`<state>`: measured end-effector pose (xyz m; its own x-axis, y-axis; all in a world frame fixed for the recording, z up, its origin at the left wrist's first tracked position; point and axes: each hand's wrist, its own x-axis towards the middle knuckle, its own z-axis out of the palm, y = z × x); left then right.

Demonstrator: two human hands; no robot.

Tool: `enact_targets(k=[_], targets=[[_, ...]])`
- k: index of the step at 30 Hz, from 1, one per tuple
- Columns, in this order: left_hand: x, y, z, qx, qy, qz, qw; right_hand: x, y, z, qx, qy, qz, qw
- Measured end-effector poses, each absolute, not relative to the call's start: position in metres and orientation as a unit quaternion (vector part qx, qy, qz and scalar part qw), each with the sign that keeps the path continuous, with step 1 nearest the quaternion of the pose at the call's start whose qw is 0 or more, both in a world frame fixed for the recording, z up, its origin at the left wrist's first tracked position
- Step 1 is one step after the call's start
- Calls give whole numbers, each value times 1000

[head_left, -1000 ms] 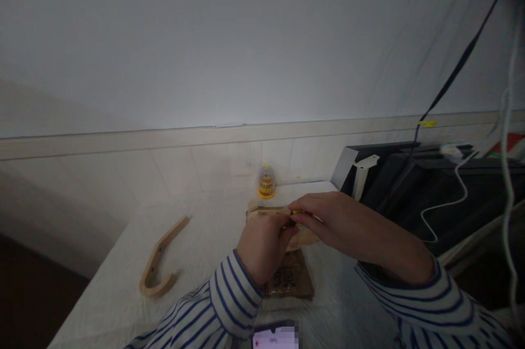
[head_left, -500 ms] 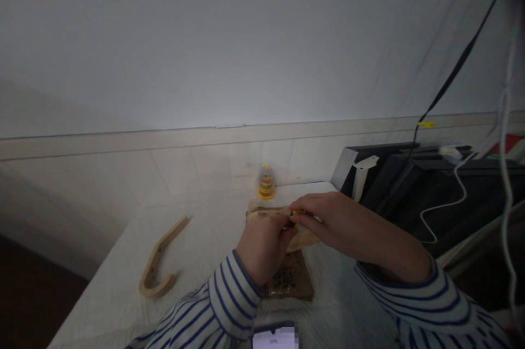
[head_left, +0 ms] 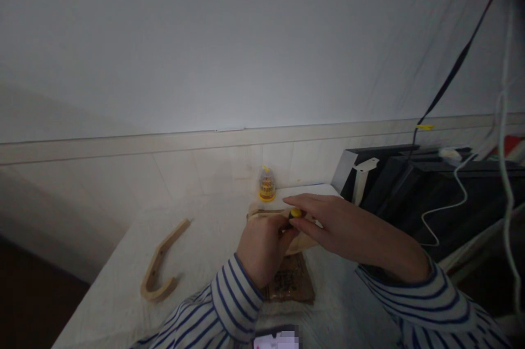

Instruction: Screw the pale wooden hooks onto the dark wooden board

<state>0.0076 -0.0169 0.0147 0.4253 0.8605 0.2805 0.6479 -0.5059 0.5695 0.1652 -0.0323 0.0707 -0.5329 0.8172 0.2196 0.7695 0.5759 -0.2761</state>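
My left hand [head_left: 262,242] is closed around a pale wooden piece [head_left: 270,213], at the middle of the table; its fingertips are hidden from me. A small screwdriver [head_left: 295,213] with a yellow and black handle stands against the wood beside my left thumb, its tip out of sight. My right hand [head_left: 324,216] is at that handle, thumb against it and index finger reaching past it. Below the hands, another rounded wooden part [head_left: 302,244] shows partly. A brown printed packet [head_left: 292,283] lies under them on the table.
A J-shaped wooden hook piece [head_left: 158,267] lies on the white-covered table [head_left: 205,250] at left. Near the wall stands a clear and yellow cone-shaped container [head_left: 267,186]. A phone [head_left: 274,339] sits at the front edge. Dark panels [head_left: 385,179] and a white cable [head_left: 463,185] crowd the right.
My right index finger has lifted from the screwdriver's handle, and the yellow end now shows. The left hand keeps its hold on the wood, almost unmoved.
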Motion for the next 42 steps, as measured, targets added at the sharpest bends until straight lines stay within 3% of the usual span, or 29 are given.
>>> enact_targets(k=[12,42], targets=[[7,-18,15,825,448,273,210,165,-31,74,-432,-879,135,147],[12,-19,12,811,472,270,217,167,-29,72,-462,-871,95,138]])
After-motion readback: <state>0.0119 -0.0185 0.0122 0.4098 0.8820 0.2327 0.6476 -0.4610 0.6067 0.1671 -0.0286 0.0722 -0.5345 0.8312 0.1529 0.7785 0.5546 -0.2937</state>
